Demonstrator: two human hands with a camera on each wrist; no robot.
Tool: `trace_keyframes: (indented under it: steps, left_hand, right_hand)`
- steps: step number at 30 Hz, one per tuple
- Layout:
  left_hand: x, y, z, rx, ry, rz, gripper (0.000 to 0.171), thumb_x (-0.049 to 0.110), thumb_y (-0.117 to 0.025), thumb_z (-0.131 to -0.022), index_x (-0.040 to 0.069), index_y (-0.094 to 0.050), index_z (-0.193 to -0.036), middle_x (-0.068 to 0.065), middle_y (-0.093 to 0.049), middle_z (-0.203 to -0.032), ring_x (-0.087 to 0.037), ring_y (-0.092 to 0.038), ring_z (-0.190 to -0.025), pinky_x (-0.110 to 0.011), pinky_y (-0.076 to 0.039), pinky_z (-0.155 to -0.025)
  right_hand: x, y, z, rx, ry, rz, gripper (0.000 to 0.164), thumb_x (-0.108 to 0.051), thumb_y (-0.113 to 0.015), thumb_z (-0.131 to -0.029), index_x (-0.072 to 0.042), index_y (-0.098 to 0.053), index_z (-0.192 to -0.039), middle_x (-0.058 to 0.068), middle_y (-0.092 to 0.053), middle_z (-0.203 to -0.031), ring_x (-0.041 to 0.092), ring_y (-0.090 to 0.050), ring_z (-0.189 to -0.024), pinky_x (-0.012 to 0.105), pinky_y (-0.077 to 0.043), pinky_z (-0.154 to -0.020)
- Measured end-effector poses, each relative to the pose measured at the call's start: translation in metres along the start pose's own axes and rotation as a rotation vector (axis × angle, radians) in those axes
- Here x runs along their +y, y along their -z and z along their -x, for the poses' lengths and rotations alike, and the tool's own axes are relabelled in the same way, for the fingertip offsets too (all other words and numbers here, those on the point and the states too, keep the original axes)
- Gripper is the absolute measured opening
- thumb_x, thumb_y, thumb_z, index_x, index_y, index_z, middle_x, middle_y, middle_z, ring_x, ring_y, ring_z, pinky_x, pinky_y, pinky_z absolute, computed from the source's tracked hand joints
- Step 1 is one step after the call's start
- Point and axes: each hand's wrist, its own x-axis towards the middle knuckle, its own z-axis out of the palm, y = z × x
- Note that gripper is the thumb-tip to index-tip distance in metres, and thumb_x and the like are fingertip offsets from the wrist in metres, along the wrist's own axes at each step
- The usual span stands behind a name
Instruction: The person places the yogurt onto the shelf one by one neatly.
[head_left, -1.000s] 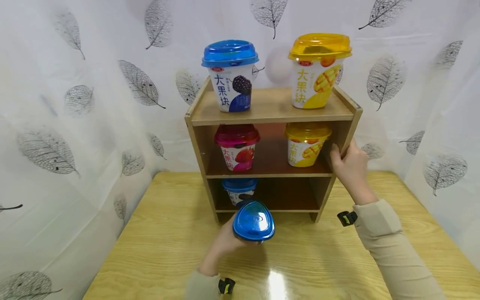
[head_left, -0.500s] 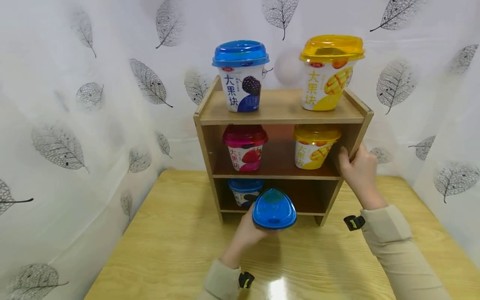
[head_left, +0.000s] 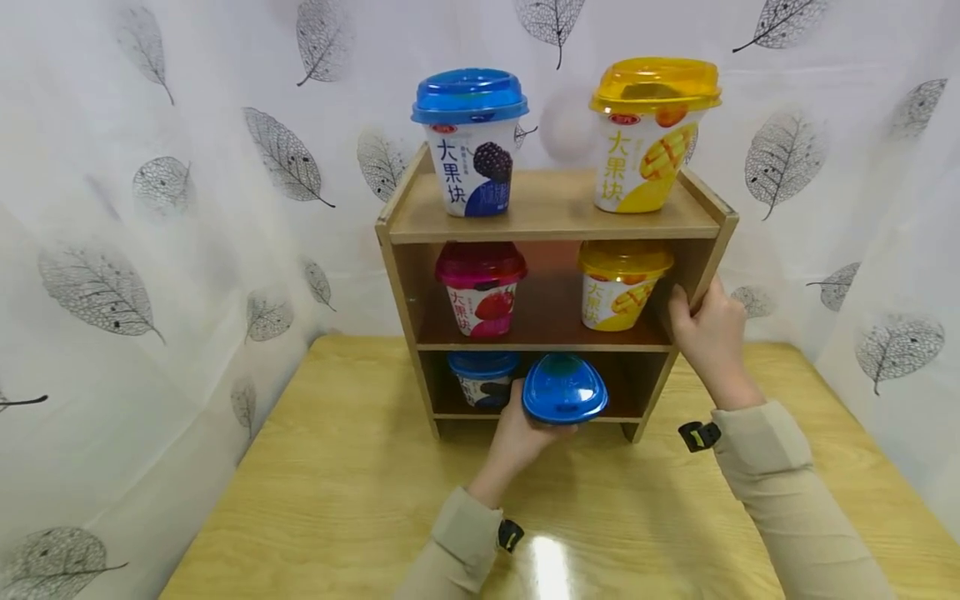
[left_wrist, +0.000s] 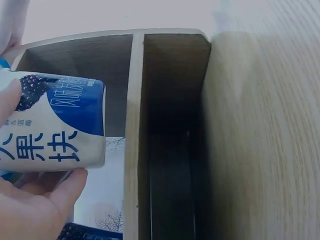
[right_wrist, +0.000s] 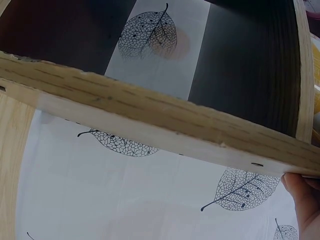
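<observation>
My left hand (head_left: 525, 433) grips a blue-lidded yogurt cup (head_left: 566, 390) in front of the right part of the bottom shelf. In the left wrist view the held cup (left_wrist: 55, 120) shows a blackberry print, with fingers and thumb round its sides. Another blue-lidded cup (head_left: 483, 383) stands on the bottom shelf to its left. My right hand (head_left: 708, 333) grips the right side panel of the wooden shelf unit (head_left: 555, 235) near the middle level, thumb on the inner side. The right wrist view has the fingers (right_wrist: 302, 202) at the panel's edge (right_wrist: 160, 107).
On the top board stand a blackberry cup (head_left: 472, 142) and a yellow-lidded mango cup (head_left: 652, 137). The middle shelf holds a red-lidded strawberry cup (head_left: 482, 292) and another mango cup (head_left: 622, 287). A leaf-print curtain (head_left: 202, 233) hangs behind the wooden table (head_left: 337, 467).
My left hand has carried the blue-lidded cup rightward and up toward the bottom shelf's opening. My right hand keeps its hold on the side panel. The head view has shifted slightly.
</observation>
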Motion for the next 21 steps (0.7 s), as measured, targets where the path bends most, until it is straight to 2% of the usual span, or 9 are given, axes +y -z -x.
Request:
trace_keyframes:
  steps: [7, 21]
  left_hand:
    - [-0.007, -0.010, -0.002, -0.003, 0.045, -0.012, 0.075, 0.023, -0.078, -0.067, 0.004, -0.034, -0.125, -0.012, -0.049, -0.121, -0.027, -0.046, -0.111, -0.045, -0.037, -0.091]
    - [-0.011, -0.013, -0.015, 0.010, 0.028, -0.031, 0.074, 0.025, -0.076, -0.068, 0.003, -0.037, -0.126, -0.012, -0.049, -0.121, -0.026, -0.046, -0.111, -0.043, -0.037, -0.092]
  right_hand:
    - [0.002, 0.003, 0.003, -0.001, 0.008, 0.026, 0.021, -0.010, -0.051, -0.080, 0.011, -0.050, -0.082, 0.030, -0.056, -0.066, 0.047, -0.049, -0.055, 0.052, -0.035, -0.047]
    - [0.002, -0.001, -0.001, -0.001, 0.006, 0.022, 0.021, -0.010, -0.051, -0.081, 0.011, -0.051, -0.085, 0.030, -0.057, -0.069, 0.046, -0.051, -0.057, 0.052, -0.037, -0.048]
